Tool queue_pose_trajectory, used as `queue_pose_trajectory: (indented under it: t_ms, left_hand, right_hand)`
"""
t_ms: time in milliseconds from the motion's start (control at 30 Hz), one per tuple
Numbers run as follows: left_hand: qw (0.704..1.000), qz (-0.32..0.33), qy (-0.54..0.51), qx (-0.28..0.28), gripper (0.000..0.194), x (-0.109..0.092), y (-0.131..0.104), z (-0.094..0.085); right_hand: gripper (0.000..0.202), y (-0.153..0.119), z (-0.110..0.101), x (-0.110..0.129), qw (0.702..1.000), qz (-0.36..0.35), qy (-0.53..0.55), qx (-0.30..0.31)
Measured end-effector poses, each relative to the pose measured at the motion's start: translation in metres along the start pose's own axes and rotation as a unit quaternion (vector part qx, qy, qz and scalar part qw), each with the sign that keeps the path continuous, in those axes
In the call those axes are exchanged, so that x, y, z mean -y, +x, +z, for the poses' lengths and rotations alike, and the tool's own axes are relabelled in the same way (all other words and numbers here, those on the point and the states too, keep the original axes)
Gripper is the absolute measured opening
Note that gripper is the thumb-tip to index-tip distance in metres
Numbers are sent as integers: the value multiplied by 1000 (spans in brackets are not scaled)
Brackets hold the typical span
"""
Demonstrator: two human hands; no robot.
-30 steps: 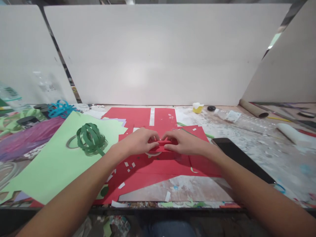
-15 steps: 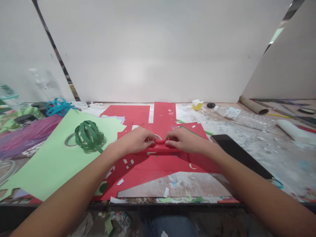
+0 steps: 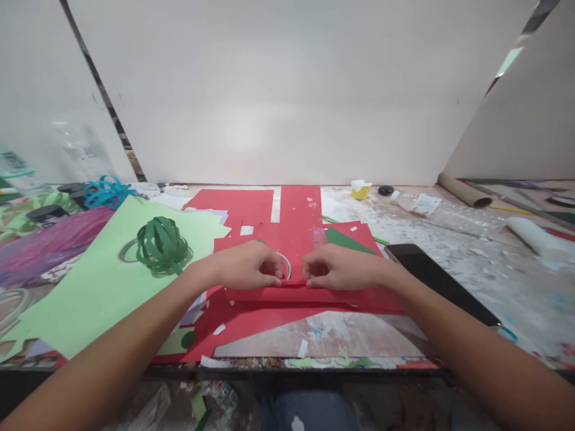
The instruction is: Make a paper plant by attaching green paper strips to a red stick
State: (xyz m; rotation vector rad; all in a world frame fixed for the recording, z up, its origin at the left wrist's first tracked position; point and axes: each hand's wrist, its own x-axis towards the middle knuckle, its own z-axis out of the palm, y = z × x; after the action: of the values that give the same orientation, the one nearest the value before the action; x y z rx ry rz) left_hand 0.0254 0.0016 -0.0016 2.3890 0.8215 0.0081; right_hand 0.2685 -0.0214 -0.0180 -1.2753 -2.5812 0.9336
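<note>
Both my hands pinch the edge of a folded piece of red paper (image 3: 294, 294) low over the table. My left hand (image 3: 254, 265) is closed on its left part, with thumb and fingertips together. Closed the same way, my right hand (image 3: 335, 267) grips it a short way to the right. Between and just behind the hands, part of a white ring (image 3: 286, 265) shows. More red sheets (image 3: 300, 206) lie beneath and beyond. A dark green paper piece (image 3: 348, 240) rests behind my right wrist.
On the left, a green paper-strip ball (image 3: 162, 244) sits on light green paper (image 3: 99, 287). A black phone (image 3: 440, 281) lies right of my right forearm. Further back are a yellow container (image 3: 360, 191), a clear plastic bottle (image 3: 449, 212) and a cardboard tube (image 3: 465, 190).
Both hands have come nearer to me, bringing the folded red paper edge with them, and are slightly farther apart. More of the white ring and the green piece shows behind them.
</note>
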Motion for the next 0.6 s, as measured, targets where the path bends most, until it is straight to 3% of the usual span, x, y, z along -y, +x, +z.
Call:
queue_pose_trajectory:
  t_ms: [233,467,600]
  left_hand:
    - [990,31,110,-77,17,-10,3,17]
    - [983,30,158,-85,19,-9,-1,19]
    - [984,19,169,-57,19,-17,-10,15]
  right_hand:
    - [19,5,8,7,1000,0,-6,-19]
    - [9,4,12,10,999,5,-48,-22]
    - [8,-2,9,21,998,-3,-66,-19]
